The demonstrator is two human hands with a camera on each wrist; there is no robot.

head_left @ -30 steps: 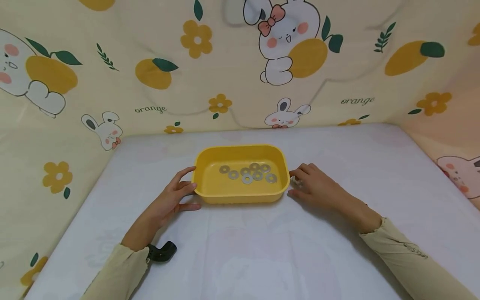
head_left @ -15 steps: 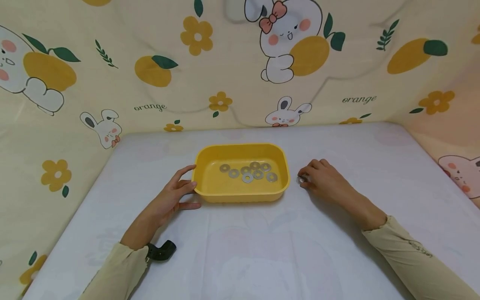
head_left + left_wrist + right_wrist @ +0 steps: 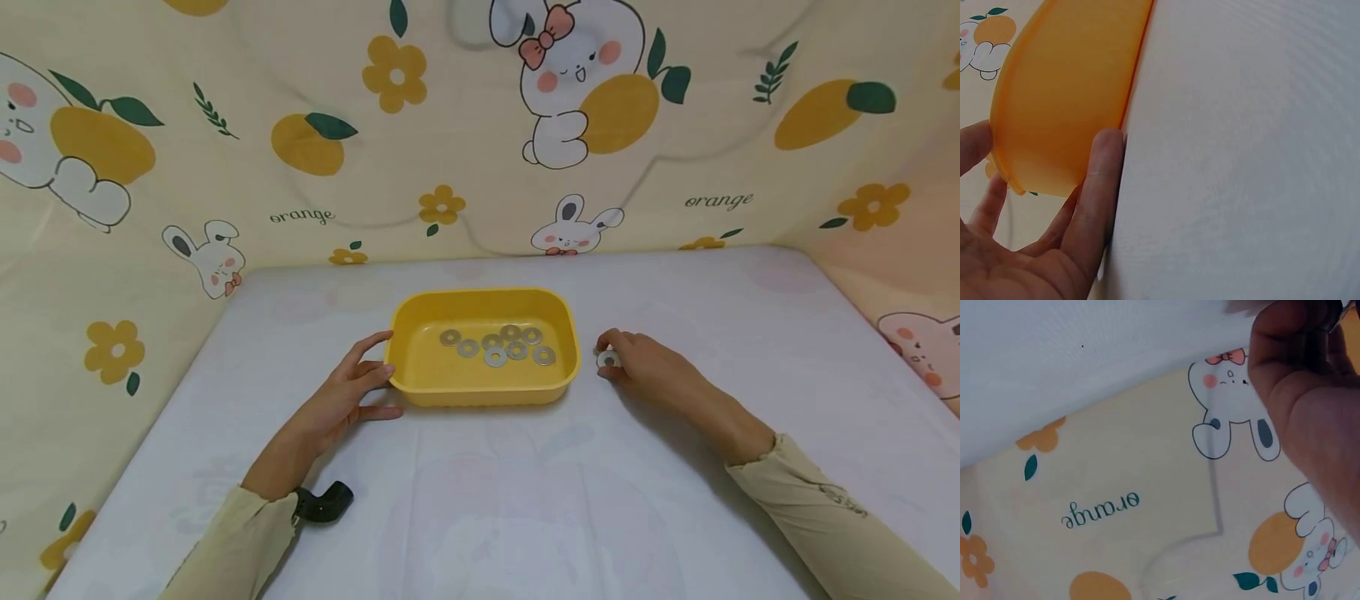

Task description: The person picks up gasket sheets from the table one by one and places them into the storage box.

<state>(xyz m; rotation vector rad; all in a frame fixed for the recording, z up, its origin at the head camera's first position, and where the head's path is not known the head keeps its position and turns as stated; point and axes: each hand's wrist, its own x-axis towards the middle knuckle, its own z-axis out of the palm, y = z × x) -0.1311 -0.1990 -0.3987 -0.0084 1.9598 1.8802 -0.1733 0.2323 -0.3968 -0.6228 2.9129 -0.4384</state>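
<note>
A yellow rectangular tray [image 3: 480,382] sits mid-table with several flat metal washers [image 3: 495,357] lying loose on its floor. My left hand [image 3: 341,402] is at the tray's left end, fingers spread and nearly straight, fingertips touching the rim and end wall. In the left wrist view, one finger [image 3: 1100,181] lies along the tray's lower wall [image 3: 1066,106]. To the right of the tray, my right hand [image 3: 648,367] pinches a metal washer [image 3: 608,359] between thumb and fingers, its face toward the head camera. The right wrist view mostly hides the washer behind the curled hand [image 3: 1310,381].
A white cloth covers the table [image 3: 495,500]. Behind and at both sides hangs a cream curtain [image 3: 480,125] printed with rabbits and oranges. A black wrist device [image 3: 324,503] sticks out from the left sleeve above the table.
My right hand has drawn away from the tray's right end, a little to the right, and turned the washer so more of its face shows. The left hand and tray have stayed put.
</note>
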